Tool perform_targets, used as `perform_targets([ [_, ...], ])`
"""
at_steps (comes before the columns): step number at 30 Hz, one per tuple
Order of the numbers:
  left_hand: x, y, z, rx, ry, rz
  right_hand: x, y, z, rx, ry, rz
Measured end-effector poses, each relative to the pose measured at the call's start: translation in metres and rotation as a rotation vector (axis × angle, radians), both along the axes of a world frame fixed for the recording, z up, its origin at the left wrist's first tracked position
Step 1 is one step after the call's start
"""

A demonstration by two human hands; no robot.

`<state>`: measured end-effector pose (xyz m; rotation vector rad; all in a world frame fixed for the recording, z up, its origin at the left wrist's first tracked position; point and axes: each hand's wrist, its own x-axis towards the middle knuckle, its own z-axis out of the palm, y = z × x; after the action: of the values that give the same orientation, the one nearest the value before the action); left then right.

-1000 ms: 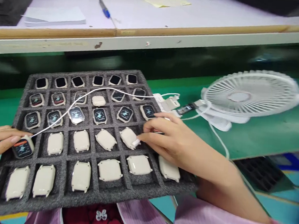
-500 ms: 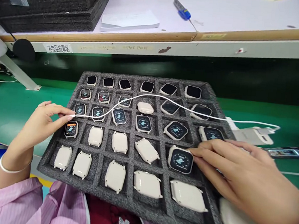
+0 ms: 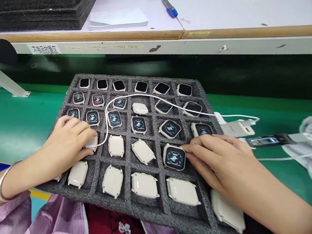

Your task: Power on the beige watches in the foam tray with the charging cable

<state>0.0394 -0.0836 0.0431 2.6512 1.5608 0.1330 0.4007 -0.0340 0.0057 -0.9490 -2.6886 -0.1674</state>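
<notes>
Cable (image 3: 157, 99): now one tray (image 3: 126, 205) cell rightward.
Left hand (image 3: 67, 144): curled over pale watch (image 3: 92, 142) (grip hidden).
Right hand (image 3: 223, 163): flat on lit watch (image 3: 174, 157).

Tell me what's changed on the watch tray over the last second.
The left hand carried the white cable end from the lit watch in the tray's left column to the face-down watch beside it. The right hand flipped another watch screen-up and keeps fingertips on it. The tray and other watches stayed put.
</notes>
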Motion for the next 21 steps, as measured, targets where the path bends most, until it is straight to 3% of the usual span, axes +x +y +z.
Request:
perform_targets([
  [2,0.000,0.002,0.002,0.078,0.038,-0.037,-0.001,-0.001,0.003,-0.016,-0.005,-0.016],
  [5,-0.012,0.010,0.004,0.112,-0.072,-0.056,-0.001,-0.003,0.008,-0.038,-0.002,-0.042],
  [11,-0.049,0.037,0.003,-0.062,-0.379,-0.059,0.000,-0.005,0.013,-0.102,-0.058,-0.135],
  [15,-0.049,0.040,0.000,-0.144,-0.361,-0.137,-0.001,-0.004,0.010,-0.074,-0.071,-0.141],
  [21,-0.045,0.036,-0.005,-0.201,-0.368,-0.120,-0.006,-0.002,0.013,-0.060,-0.094,-0.138],
])
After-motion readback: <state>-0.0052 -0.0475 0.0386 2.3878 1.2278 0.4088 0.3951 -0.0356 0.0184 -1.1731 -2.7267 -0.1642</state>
